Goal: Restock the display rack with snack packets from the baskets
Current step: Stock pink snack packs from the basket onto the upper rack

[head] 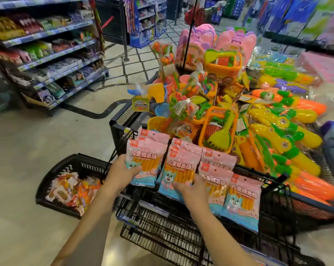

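Glossy pink packets (146,162) hang on wire rack (162,223).

The shop floor (37,141) was pale beige tile, glossy under bright overhead light, with a dark diamond pattern farther back. Stocked shelves (47,54) stood on the left. A table of plastic toys (258,102) filled the middle, and blurred aisles (147,22) lay beyond.
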A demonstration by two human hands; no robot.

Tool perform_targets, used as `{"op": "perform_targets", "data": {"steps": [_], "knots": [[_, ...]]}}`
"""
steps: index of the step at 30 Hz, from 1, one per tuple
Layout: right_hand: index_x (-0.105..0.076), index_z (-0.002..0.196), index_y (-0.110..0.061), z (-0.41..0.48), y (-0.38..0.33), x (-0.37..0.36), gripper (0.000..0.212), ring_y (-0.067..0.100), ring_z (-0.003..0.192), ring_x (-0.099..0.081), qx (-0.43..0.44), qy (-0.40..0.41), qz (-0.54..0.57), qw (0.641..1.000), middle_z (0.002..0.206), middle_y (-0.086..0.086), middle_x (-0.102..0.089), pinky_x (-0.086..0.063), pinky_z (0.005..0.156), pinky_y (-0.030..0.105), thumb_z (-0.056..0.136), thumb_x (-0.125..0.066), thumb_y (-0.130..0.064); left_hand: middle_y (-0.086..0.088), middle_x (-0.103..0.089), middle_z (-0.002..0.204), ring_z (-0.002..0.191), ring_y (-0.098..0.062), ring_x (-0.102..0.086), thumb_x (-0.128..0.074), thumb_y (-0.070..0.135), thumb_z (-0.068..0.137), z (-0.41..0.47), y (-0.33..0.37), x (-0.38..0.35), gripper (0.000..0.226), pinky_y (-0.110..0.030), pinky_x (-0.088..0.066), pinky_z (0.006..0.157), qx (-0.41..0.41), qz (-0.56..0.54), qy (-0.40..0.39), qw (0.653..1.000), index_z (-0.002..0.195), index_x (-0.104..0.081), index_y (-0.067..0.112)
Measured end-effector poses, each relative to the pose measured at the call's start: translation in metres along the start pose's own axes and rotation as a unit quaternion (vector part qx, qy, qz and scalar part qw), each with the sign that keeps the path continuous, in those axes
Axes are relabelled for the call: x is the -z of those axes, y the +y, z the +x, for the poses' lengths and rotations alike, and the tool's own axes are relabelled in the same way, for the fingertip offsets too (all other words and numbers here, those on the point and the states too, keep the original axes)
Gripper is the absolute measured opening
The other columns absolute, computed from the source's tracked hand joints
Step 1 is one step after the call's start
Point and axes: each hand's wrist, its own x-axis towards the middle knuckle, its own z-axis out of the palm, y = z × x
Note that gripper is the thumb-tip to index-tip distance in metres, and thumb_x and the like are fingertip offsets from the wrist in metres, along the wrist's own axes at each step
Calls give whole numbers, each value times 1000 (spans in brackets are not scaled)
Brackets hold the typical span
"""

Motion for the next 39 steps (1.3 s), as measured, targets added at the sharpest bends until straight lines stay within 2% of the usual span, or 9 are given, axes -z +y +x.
{"op": "perform_targets", "data": {"steps": [5, 8, 10, 13, 16, 19, 23, 29, 39], "knots": [[-43, 145, -13, 7, 14, -22, 73, 18, 99, -64, -6, 58, -86, 995, 118, -2, -65, -55, 89, 35, 86, -83, -26, 1, -72, 106, 95, -18, -72, -80, 17, 88, 9, -9, -5, 38, -46, -61, 86, 27, 35, -41, 998, 119, -59, 21], [-40, 139, -15, 5, 14, -28, 64, 17, 75, -64, 7, 75, -155, 985, 92, 7, -66, -52, 60, 31, 89, -80, -27, 3, -71, 104, 96, -17, -71, -81, 19, 87, 11, -17, -9, 36, -48, -60, 87, 23, 52, -42, 998, 115, -59, 23], [-41, 124, -20, 5, 15, -28, 49, 14, 65, -57, 22, 81, -213, 973, 80, 3, -59, -40, 48, 25, 92, -77, -28, 5, -69, 103, 98, -18, -68, -80, 19, 88, 10, -17, -11, 33, -44, -58, 86, 16, 66, -35, 997, 113, -58, 22], [-36, 114, -25, 3, 15, -27, 48, 13, 77, -57, 55, 105, -317, 941, 88, -8, -54, -40, 58, 26, 91, -76, -40, 1, -60, 105, 99, -19, -60, -81, 24, 87, 10, -17, -15, 34, -34, -46, 80, -4, 131, 5, 991, 109, -55, 19], [-38, 136, -11, 1, 11, -27, 75, 20, 111, -57, 51, 122, -384, 914, 121, 0, -57, -51, 82, 35, 86, -77, -50, -2, -53, 112, 105, -21, -54, -83, 31, 84, 8, -15, -17, 47, -35, -45, 84, -16, 179, 39, 983, 117, -53, 15], [-25, 150, -7, -2, 8, -25, 94, 25, 137, -44, 48, 115, -407, 905, 147, 8, -43, -51, 100, 38, 86, -76, -52, -6, -52, 121, 114, -26, -54, -82, 36, 85, 3, -11, -17, 60, -41, -49, 92, -15, 218, 41, 975, 129, -48, 15], [-29, 147, -10, -7, 4, -19, 87, 25, 129, -48, 61, 108, -435, 892, 140, 7, -45, -50, 96, 36, 86, -76, -50, -9, -48, 133, 122, -29, -51, -73, 43, 91, -7, 0, -12, 64, -43, -47, 97, -20, 302, 37, 952, 139, -41, 14], [-50, 134, -18, -16, -8, 5, 53, 23, 115, -51, 99, 92, -547, 826, 126, 2, -54, -49, 92, 37, 97, -52, -56, -5, -51, 135, 121, -25, -49, -56, 49, 100, -37, 25, -11, 51, -42, -45, 99, -86, 398, 22, 913, 138, -47, 17], [-42, 147, -15, -46, -5, 78, 61, 30, 129, -49, 60, 88, -618, 779, 144, 8, -50, -43, 103, 42, 101, -44, -55, -2, -55, 134, 125, -23, -48, -45, 49, 104, -84, 71, -67, 43, -39, -39, 103, -203, 457, -92, 861, 136, -49, 20]]}}
